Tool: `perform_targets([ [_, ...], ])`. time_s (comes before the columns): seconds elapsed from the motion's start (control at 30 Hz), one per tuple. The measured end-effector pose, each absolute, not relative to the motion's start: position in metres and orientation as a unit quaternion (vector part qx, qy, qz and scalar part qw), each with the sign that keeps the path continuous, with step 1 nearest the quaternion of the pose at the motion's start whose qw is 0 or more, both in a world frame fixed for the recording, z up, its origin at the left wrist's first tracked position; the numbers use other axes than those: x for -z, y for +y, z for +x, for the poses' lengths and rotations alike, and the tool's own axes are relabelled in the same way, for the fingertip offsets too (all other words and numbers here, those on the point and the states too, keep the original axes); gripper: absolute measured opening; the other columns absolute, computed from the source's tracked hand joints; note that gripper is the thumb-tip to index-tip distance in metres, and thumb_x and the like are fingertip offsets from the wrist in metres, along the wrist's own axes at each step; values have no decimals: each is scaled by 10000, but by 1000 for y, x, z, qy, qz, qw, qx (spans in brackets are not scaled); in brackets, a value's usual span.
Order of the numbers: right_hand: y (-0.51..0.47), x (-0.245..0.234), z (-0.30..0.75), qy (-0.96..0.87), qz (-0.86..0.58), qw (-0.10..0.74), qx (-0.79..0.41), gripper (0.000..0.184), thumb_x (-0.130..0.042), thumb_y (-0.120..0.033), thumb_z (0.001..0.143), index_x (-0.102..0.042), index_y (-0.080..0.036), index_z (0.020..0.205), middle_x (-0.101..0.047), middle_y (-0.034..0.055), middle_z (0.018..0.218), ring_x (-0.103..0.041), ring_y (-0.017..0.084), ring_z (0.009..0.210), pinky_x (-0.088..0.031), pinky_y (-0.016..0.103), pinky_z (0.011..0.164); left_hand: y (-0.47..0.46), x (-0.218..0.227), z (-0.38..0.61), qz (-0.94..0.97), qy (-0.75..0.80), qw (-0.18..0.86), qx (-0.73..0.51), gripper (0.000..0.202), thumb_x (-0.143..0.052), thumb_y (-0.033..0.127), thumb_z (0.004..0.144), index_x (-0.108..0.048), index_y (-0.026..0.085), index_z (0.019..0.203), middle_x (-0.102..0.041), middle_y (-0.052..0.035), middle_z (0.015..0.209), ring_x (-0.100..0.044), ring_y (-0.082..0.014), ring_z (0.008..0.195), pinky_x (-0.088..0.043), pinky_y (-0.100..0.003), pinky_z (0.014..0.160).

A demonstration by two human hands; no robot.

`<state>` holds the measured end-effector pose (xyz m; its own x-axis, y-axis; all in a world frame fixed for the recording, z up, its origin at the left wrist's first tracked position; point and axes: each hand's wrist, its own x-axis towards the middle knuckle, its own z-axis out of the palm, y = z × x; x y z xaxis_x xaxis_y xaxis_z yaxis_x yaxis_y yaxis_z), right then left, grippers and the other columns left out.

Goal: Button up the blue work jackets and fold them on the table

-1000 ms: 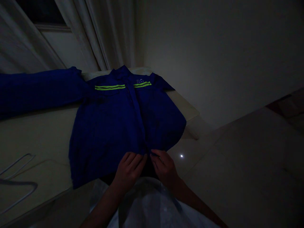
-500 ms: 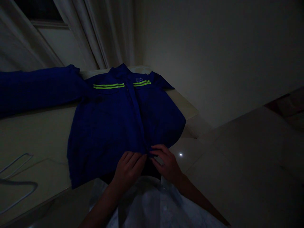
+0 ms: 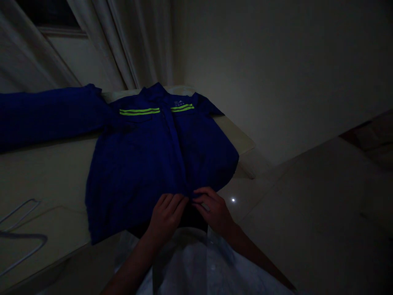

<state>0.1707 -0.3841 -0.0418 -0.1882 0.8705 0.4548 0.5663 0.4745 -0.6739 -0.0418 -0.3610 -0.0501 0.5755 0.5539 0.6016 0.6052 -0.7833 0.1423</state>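
A dark blue work jacket (image 3: 132,159) with yellow-green stripes across the chest lies front up, its collar away from me. Its lower hem reaches over the table's near edge. My left hand (image 3: 168,213) is closed on the hem, just left of the front opening. On the other side of that opening, my right hand (image 3: 213,207) pinches the hem between thumb and fingers. The two sets of fingertips are almost touching. Dim light and my fingers hide the small details of the front closure there.
The pale table (image 3: 46,176) carries the jacket. A wire hanger (image 3: 39,237) lies at its left. More blue cloth (image 3: 46,114) stretches left from the jacket. Behind are curtains (image 3: 123,45) and a wall (image 3: 276,73); tiled floor (image 3: 294,217) is on the right.
Both hands stay at the bottom of the front opening, with only slight finger movement. The whole view has shifted a little.
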Motion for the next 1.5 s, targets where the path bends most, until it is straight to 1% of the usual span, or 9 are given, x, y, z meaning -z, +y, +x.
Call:
perform_targets([
  [0.23, -379, 34, 167, -741, -481, 421, -205, 84, -742, -132, 918, -742, -215, 924, -748, 72, 1100, -748, 188, 1003, -628, 319, 898, -360, 51, -41, -872, -330, 42, 358, 230, -498, 45, 984, -677, 141, 1092, -730, -85, 965, -608, -200, 803, -464, -366, 769],
  [0.43, -377, 21, 177, -744, -471, 408, -241, 176, -807, -251, 901, -779, -244, 1074, -738, 74, 1172, -730, 207, 1083, -613, 355, 966, -361, 49, -43, -865, -340, 31, 368, 174, -589, 96, 973, -685, 185, 1088, -716, -63, 917, -597, -186, 783, -456, -341, 733],
  [0.57, -376, 13, 181, -727, -469, 413, -285, 82, -737, -266, 962, -800, -238, 1005, -749, 69, 1132, -739, 193, 1046, -609, 339, 943, -361, 51, -44, -863, -329, 27, 382, 202, -588, 76, 974, -682, 184, 1116, -704, -60, 905, -563, -181, 761, -438, -333, 711],
  [0.67, -373, 14, 177, -708, -478, 420, -306, 100, -709, -283, 985, -789, -225, 967, -754, 60, 1060, -745, 175, 972, -616, 309, 873, -361, 52, -46, -865, -313, 23, 392, 217, -580, 60, 974, -680, 170, 1131, -712, -75, 943, -572, -186, 784, -443, -333, 722],
  [1.07, -370, 27, 172, -723, -483, 409, -276, 90, -692, -288, 997, -736, -230, 1049, -747, 60, 1040, -731, 187, 975, -604, 331, 907, -362, 51, -47, -867, -324, -3, 378, 182, -601, 97, 985, -686, 178, 1124, -734, -55, 937, -613, -170, 781, -455, -333, 716],
  [1.2, -372, 25, 174, -741, -469, 402, -265, 120, -647, -236, 1018, -723, -233, 1110, -746, 67, 1075, -723, 188, 1026, -598, 338, 930, -362, 53, -47, -866, -324, -3, 380, 192, -619, 90, 976, -683, 186, 1129, -734, -54, 936, -616, -167, 777, -455, -333, 715],
  [1.3, -373, 22, 179, -770, -437, 386, -260, 135, -728, -296, 974, -735, -228, 1090, -738, 82, 1142, -719, 203, 1069, -601, 352, 940, -362, 53, -47, -864, -329, 0, 381, 205, -646, 87, 961, -676, 183, 1139, -736, -55, 933, -626, -173, 780, -457, -339, 716],
  [1.37, -373, 23, 183, -786, -424, 384, -236, 186, -769, -322, 946, -739, -230, 1105, -741, 85, 1161, -721, 208, 1068, -603, 359, 933, -362, 52, -46, -861, -326, 7, 391, 196, -661, 100, 959, -671, 181, 1137, -737, -53, 923, -629, -172, 774, -460, -339, 711],
  [1.5, -375, 33, 187, -808, -395, 415, -141, 77, -711, -218, 981, -753, -225, 1045, -768, 82, 1112, -733, 186, 978, -597, 339, 856, -363, 50, -46, -856, -319, 11, 406, 206, -684, 100, 950, -663, 169, 1143, -741, -52, 910, -620, -170, 756, -465, -338, 703],
])
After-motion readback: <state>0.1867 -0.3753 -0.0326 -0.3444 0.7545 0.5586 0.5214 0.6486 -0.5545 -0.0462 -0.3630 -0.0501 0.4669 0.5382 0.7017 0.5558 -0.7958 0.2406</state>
